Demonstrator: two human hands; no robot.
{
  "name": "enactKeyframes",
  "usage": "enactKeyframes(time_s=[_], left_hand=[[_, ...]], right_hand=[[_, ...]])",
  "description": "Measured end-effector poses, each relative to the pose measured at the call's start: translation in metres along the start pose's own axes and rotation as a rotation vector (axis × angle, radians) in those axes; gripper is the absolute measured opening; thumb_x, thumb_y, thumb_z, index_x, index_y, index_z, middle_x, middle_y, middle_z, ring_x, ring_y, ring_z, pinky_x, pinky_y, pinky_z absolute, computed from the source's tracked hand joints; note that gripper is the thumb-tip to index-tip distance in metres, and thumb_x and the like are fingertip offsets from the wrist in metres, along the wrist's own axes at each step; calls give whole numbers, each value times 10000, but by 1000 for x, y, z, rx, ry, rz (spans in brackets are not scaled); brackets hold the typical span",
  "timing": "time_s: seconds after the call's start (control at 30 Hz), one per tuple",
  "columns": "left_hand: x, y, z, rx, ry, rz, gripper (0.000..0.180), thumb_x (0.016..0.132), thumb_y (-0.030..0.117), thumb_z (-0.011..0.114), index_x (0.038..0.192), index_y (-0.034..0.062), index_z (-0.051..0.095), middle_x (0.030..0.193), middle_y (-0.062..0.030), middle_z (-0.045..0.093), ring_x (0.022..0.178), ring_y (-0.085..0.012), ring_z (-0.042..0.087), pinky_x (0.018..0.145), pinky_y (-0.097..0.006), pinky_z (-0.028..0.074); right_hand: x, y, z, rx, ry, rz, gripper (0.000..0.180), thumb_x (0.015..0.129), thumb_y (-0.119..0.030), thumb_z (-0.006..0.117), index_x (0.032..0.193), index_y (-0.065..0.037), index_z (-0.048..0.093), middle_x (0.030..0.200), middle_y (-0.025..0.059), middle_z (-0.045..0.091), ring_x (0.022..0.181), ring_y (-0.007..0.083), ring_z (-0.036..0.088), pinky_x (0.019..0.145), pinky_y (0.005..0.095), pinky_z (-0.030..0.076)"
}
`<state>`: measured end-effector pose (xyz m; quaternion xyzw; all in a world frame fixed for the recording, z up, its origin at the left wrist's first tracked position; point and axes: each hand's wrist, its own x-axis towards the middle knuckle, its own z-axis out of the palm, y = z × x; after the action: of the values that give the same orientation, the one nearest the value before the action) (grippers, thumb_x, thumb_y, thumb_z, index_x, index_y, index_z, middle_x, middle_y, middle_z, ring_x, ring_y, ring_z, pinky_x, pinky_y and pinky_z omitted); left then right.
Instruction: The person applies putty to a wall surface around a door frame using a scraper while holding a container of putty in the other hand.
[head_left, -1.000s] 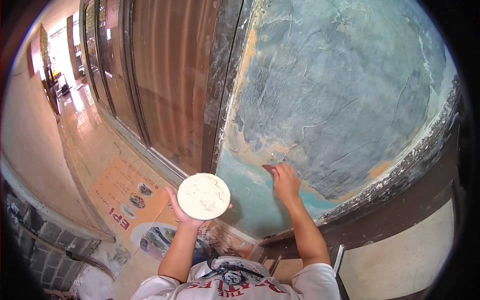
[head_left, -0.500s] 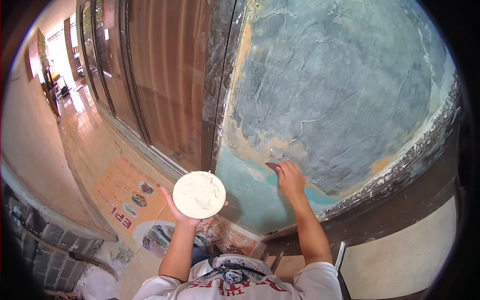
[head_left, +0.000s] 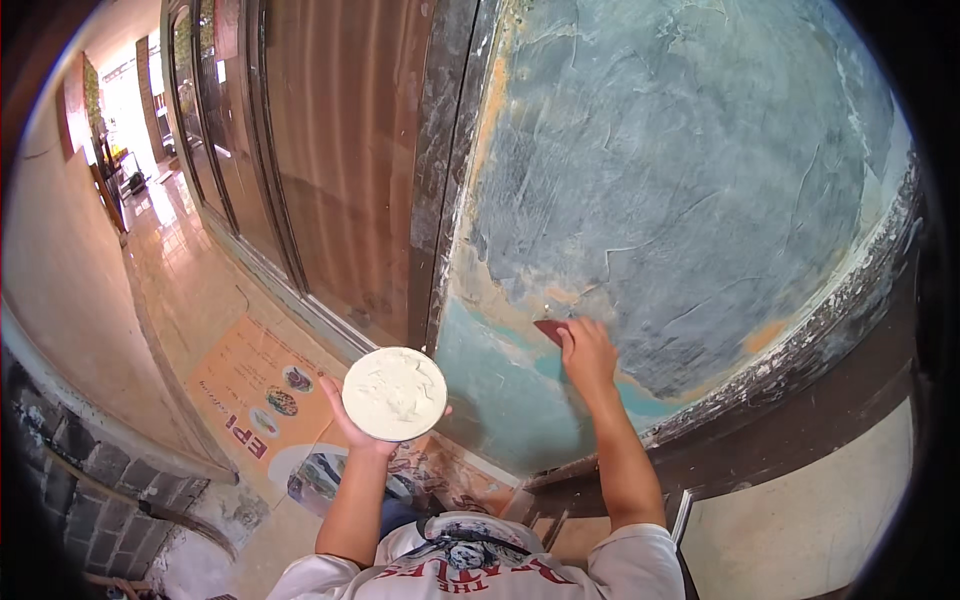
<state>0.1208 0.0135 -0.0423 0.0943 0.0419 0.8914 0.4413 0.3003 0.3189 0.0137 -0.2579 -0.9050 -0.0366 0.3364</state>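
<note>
My left hand (head_left: 357,425) holds up a round tub of creamy white paste (head_left: 394,393) from beneath, thumb along its left side and fingertips showing at the right. The paste has ridges and scrape marks on top. In my right hand (head_left: 589,352) is a thin dark red scraper (head_left: 552,329), its blade against the wall. That wall (head_left: 670,190) is coated grey-blue above, with bare turquoise paint (head_left: 500,400) low down and a tan patchy band between. The scraper lies at this band, at the lower edge of the grey-blue coat.
A brown-framed glass door (head_left: 340,170) adjoins the wall on the left. Below lies an orange printed banner (head_left: 245,390) on the floor. Grey blocks (head_left: 100,480) stand at lower left. A dark, paint-spattered ledge (head_left: 780,400) curves along the wall's lower right.
My right hand and the scraper have shifted very slightly right, and more of the blade shows. The tub sits slightly lower and to the left in view.
</note>
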Motion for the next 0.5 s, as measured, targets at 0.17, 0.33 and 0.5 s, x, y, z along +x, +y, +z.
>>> enactKeyframes(time_s=[0.17, 0.33, 0.5], left_hand=[[0, 2, 1, -16, -5, -6, 1086, 826, 953, 403, 1511, 119, 523, 1581, -187, 477, 1363, -538, 489, 961, -935, 295], [5, -1, 5, -209, -17, -66, 1200, 782, 1012, 312, 1581, 123, 417, 1610, -243, 410, 1392, -567, 450, 981, -919, 316], [4, 1, 1, -151, -49, -61, 1193, 789, 1009, 304, 1589, 130, 409, 1622, -238, 393, 1408, -560, 435, 993, -915, 306]], right_hand=[[-5, -7, -10, 107, -28, 9, 128, 958, -209, 689, 1040, -112, 704, 998, 74, 677, 950, 350, 648, 771, 488, 542], [-15, -9, 16, 46, -129, 38, 143, 953, -235, 701, 1018, -109, 715, 961, 71, 671, 948, 345, 651, 759, 487, 538], [7, -15, 1, -14, -38, 19, 117, 970, -215, 688, 1028, -117, 709, 992, 35, 664, 937, 314, 646, 711, 501, 555]])
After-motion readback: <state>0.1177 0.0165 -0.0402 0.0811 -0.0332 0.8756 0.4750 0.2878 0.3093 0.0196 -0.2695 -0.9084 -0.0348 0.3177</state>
